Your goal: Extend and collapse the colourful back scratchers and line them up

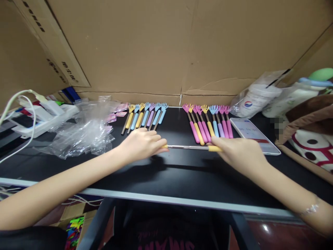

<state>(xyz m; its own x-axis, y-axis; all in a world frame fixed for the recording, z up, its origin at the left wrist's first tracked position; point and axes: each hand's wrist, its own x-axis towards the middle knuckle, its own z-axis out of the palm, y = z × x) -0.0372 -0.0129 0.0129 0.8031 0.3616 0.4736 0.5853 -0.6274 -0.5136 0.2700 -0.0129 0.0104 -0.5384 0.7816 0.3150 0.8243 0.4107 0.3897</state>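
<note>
Between my hands a back scratcher [188, 147] lies level above the black desk, its metal rod bare in the middle. My left hand [144, 144] is closed round its left end, where a bit of yellow shows; the rest of that end is hidden. The yellow handle [214, 148] at the other end is gripped in my right hand [240, 152]. Behind my left hand lies a row of back scratchers [145, 117] in yellow, blue and purple. Behind my right hand is a second row of back scratchers [205, 123], mostly pink, with some yellow, blue and purple.
Clear plastic bags [85, 128] are heaped at left, beside a white power strip [47, 119] with cables. A phone [255, 135] lies at right, near a bagged cup [260, 99] and a brown bag [299, 128]. Cardboard [145, 45] walls the back. A box of colourful pieces [74, 231] stands below.
</note>
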